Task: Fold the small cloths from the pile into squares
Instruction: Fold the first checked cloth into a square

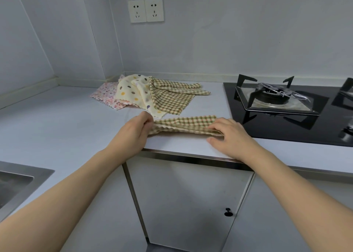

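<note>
We pinch the checked cloth (pixel 186 124) at both ends, left hand (pixel 133 132) and right hand (pixel 228 135), fingers (pixel 215 126) curled on it, near the counter (pixel 66 122) edge; the pile (pixel 149 94) lies behind.

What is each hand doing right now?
Left hand: pinches the left end of the folded green-and-cream checked cloth.
Right hand: fingers curled over that cloth's right end, holding it.
</note>
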The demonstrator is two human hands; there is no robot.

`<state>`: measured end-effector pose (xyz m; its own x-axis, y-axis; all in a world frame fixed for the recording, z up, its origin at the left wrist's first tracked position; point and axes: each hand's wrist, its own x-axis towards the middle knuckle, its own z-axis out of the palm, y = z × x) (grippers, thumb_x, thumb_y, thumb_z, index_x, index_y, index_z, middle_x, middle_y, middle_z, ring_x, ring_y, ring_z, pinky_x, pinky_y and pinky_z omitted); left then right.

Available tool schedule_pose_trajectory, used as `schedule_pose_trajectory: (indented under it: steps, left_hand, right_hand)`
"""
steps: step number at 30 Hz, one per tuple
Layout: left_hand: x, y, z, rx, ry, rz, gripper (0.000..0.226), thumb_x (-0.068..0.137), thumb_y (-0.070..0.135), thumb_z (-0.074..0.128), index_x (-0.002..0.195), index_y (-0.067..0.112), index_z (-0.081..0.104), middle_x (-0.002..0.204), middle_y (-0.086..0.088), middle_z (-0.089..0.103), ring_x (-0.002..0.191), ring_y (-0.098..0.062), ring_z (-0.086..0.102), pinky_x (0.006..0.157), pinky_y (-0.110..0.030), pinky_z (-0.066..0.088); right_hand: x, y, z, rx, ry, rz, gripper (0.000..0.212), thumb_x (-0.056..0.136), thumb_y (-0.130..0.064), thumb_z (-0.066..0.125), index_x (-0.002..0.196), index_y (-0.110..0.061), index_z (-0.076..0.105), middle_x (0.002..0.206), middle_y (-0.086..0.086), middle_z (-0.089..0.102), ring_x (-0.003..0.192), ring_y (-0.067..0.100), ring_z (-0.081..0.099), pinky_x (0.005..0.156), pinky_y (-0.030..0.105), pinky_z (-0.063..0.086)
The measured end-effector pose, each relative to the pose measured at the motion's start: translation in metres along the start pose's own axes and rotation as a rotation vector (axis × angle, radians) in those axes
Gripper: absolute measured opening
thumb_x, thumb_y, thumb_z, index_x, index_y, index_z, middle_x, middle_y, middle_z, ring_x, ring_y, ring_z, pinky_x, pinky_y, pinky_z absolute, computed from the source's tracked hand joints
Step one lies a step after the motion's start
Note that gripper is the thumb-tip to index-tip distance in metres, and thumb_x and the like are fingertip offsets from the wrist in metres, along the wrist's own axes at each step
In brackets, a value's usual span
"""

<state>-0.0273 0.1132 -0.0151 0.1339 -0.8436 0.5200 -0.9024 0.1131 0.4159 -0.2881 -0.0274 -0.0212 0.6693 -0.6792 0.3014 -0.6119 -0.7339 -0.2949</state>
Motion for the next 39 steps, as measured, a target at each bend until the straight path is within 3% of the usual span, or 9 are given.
schedule_pose_trajectory:
  steps: [5,9,11,17,23,28,31,35,39]
  left_hand:
    - [0.0,0.001,-0.002,-0.038,-0.064,-0.046,0.011,0.103,0.016,0.036,0.108,0.025,0.038,0.067,-0.011,0.048,0.053,-0.013,0.04,0.052,-0.03,0.032]
    - [0.002,0.005,-0.008,0.02,-0.074,-0.078,0.016,0.098,0.037,0.049,0.101,0.021,0.048,0.077,0.002,0.057,0.071,-0.013,0.054,0.066,-0.035,0.044]
    - [0.002,0.005,-0.01,0.016,-0.028,-0.104,0.021,0.096,0.038,0.053,0.09,0.019,0.055,0.075,0.0,0.061,0.071,-0.015,0.055,0.065,-0.037,0.045]
    - [0.006,0.013,-0.014,-0.204,0.074,-0.174,0.02,0.095,0.021,0.059,0.077,0.013,0.056,0.064,0.001,0.051,0.057,-0.006,0.044,0.055,-0.018,0.034]
    - [0.012,0.014,-0.022,-0.331,0.073,-0.2,0.014,0.094,0.012,0.06,0.08,0.009,0.057,0.065,0.002,0.048,0.057,-0.005,0.04,0.058,-0.026,0.035]
    - [0.012,0.019,-0.022,-0.388,0.062,-0.213,0.012,0.093,0.013,0.062,0.081,0.012,0.061,0.07,-0.003,0.052,0.064,-0.008,0.044,0.062,-0.029,0.037]
    - [0.014,0.021,-0.026,-0.465,0.092,-0.234,0.012,0.095,0.018,0.06,0.085,0.014,0.063,0.075,-0.01,0.052,0.071,-0.018,0.045,0.067,-0.032,0.037]
    - [0.02,0.02,-0.038,-0.564,0.182,-0.287,0.013,0.091,0.021,0.066,0.078,0.023,0.067,0.076,-0.009,0.054,0.073,-0.019,0.048,0.066,-0.032,0.039]
    - [0.023,0.026,-0.05,-0.6,0.182,-0.352,0.017,0.089,0.014,0.068,0.074,0.022,0.069,0.07,-0.005,0.057,0.068,-0.016,0.049,0.061,-0.027,0.039]
  right_hand:
    - [0.001,0.002,-0.003,0.221,0.067,0.034,0.019,0.093,-0.023,0.06,0.107,-0.014,0.07,0.099,-0.006,0.062,0.095,0.013,0.057,0.086,0.029,0.043]
    - [-0.003,0.0,-0.008,0.45,0.144,0.11,0.009,0.087,-0.022,0.069,0.094,-0.016,0.071,0.09,-0.008,0.064,0.081,0.005,0.057,0.071,0.015,0.042]
    - [-0.005,0.001,-0.01,0.519,0.162,0.14,0.007,0.083,-0.023,0.073,0.088,-0.019,0.071,0.086,-0.004,0.067,0.076,0.008,0.056,0.068,0.019,0.044]
    - [-0.008,0.001,-0.013,0.671,0.246,0.162,0.011,0.079,-0.022,0.077,0.078,-0.021,0.066,0.076,-0.005,0.063,0.066,0.004,0.051,0.062,0.016,0.042]
    - [-0.009,0.002,-0.012,0.704,0.276,0.119,0.008,0.089,-0.016,0.066,0.088,-0.023,0.065,0.088,-0.002,0.065,0.08,0.01,0.057,0.076,0.024,0.047]
    - [-0.011,0.0,-0.016,0.707,0.291,0.163,0.007,0.084,-0.016,0.072,0.085,-0.013,0.065,0.081,0.0,0.063,0.072,0.006,0.054,0.069,0.021,0.046]
    - [-0.014,0.001,-0.021,0.848,0.294,0.167,0.004,0.085,-0.013,0.07,0.086,-0.013,0.066,0.083,0.007,0.064,0.076,0.013,0.056,0.075,0.03,0.049]
    - [-0.015,-0.006,-0.031,1.048,0.311,0.168,0.011,0.094,-0.012,0.058,0.09,-0.017,0.066,0.087,-0.003,0.066,0.082,0.004,0.059,0.081,0.021,0.047]
    - [-0.006,-0.014,-0.047,1.068,0.301,0.207,0.013,0.096,-0.011,0.054,0.091,-0.015,0.065,0.088,-0.002,0.065,0.085,0.009,0.058,0.085,0.025,0.048]
